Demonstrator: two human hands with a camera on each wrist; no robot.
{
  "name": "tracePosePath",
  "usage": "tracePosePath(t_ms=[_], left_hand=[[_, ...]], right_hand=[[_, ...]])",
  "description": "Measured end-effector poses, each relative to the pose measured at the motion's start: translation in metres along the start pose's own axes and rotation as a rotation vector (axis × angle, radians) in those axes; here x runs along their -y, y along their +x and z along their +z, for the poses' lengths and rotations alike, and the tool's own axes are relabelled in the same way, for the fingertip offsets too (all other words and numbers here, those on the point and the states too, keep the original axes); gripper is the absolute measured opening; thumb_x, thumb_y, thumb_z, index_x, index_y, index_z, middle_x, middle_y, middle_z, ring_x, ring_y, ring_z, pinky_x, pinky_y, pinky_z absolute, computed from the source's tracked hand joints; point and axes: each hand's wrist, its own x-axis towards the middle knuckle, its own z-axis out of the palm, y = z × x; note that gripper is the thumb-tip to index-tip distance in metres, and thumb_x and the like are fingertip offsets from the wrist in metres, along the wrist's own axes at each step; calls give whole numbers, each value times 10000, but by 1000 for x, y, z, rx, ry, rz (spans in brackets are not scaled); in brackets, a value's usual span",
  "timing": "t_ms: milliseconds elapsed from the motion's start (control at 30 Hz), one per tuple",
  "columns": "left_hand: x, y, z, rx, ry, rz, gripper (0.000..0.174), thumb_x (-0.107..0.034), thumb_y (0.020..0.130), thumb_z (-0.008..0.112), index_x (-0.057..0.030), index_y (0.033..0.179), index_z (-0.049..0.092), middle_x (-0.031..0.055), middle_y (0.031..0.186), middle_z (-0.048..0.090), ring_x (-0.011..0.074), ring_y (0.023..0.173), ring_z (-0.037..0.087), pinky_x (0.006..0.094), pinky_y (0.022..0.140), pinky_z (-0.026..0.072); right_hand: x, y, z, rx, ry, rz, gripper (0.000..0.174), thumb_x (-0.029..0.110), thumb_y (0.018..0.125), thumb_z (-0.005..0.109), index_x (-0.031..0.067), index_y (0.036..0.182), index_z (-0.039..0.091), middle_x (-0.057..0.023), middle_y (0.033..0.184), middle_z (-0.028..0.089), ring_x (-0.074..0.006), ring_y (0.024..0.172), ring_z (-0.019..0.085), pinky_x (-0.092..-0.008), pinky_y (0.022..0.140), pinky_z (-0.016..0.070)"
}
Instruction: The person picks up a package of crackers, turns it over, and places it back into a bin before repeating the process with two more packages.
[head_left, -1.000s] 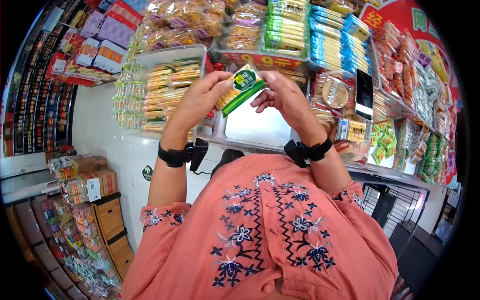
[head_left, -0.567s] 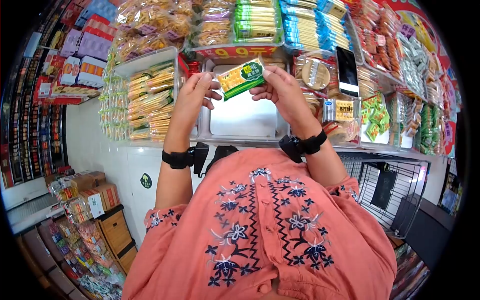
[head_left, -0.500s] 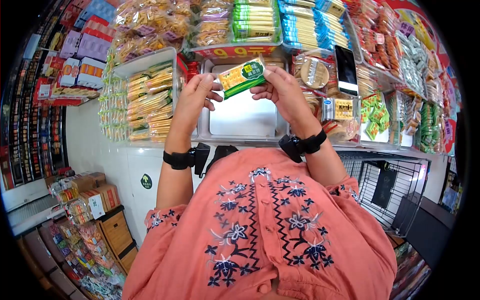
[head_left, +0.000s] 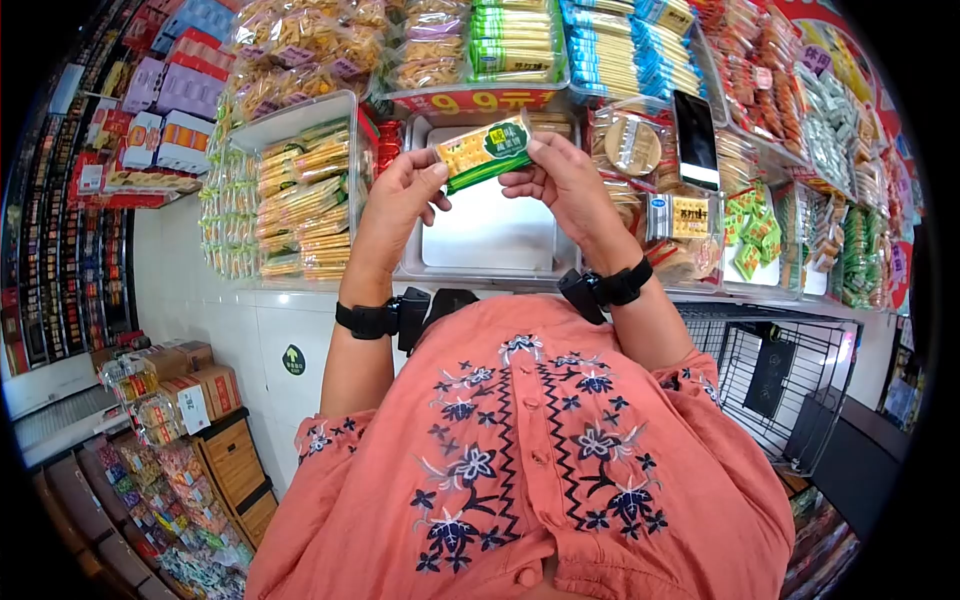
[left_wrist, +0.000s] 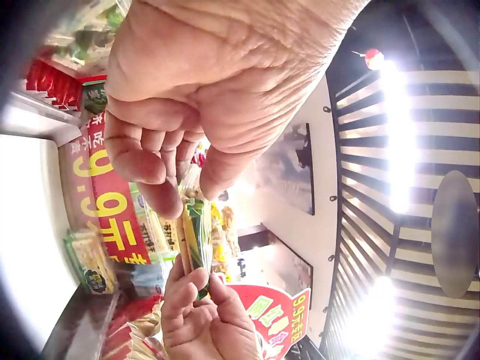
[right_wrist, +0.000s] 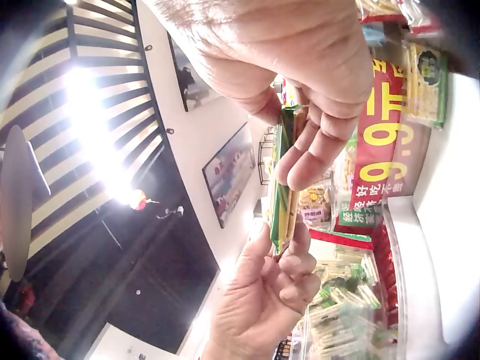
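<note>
A green-and-yellow cracker packet [head_left: 485,153] is held up over a clear bin [head_left: 487,238] with a bare, pale bottom. The left hand [head_left: 400,205] pinches its left end between thumb and fingers. At the other end, the right hand [head_left: 572,185] grips the packet by thumb and forefinger, its remaining fingers curled beneath. Seen edge-on in the left wrist view, the thin packet [left_wrist: 196,232] spans both hands. The right wrist view also shows the packet [right_wrist: 283,184] between the two sets of fingertips.
Breadstick packs [head_left: 310,200] fill a bin at left; round crackers [head_left: 632,146] and a phone [head_left: 695,140] are at right. Snack rows lie behind a red price sign [head_left: 480,100]. A wire cart [head_left: 775,375] stands lower right, cartons [head_left: 205,395] lower left.
The packet has turned from a steep slant to nearly level. The left hand came away from its left end, then moved back in and now pinches it. The head view has shifted.
</note>
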Motion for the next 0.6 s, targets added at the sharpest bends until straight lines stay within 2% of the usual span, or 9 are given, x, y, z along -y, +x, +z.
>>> tracePosePath(t_ms=[167, 267, 367, 467, 600], left_hand=[[4, 1, -2, -12, 5, 13, 507, -313, 964, 670, 66, 1276, 544, 43, 912, 634, 99, 754, 632, 208, 572, 445], [6, 0, -2, -29, -21, 21, 401, -257, 983, 649, 19, 1261, 568, 23, 882, 631, 80, 738, 619, 194, 560, 430], [6, 0, -3, -29, -15, 21, 474, -305, 967, 665, 50, 1263, 558, 28, 903, 626, 97, 747, 627, 205, 570, 442], [4, -1, -4, -24, -27, 20, 450, -297, 968, 663, 32, 1260, 567, 22, 896, 623, 95, 744, 628, 204, 568, 441], [4, -1, -4, -13, -7, 37, 406, -272, 968, 659, -15, 1271, 576, 31, 995, 631, 100, 808, 636, 219, 613, 468]], right_hand=[[-1, 0, 0, 7, 5, 1, 243, 195, 1032, 533, 9, 1188, 517, -118, 1025, 678, -220, 855, 724, -349, 776, 621], [1, -3, 3, 9, -8, -3, 233, 189, 1028, 539, 16, 1183, 521, -111, 1028, 675, -216, 863, 725, -345, 777, 621], [0, -4, 3, 14, -16, 0, 227, 188, 1023, 551, 24, 1179, 528, -101, 1034, 673, -210, 868, 725, -337, 779, 620], [1, -5, 2, 15, -26, 4, 238, 188, 1018, 565, 21, 1186, 542, -95, 1043, 673, -202, 879, 724, -327, 779, 619], [2, -7, 2, 15, -87, -29, 279, 165, 1005, 580, 15, 1238, 547, -99, 1092, 657, -202, 921, 716, -328, 818, 608]])
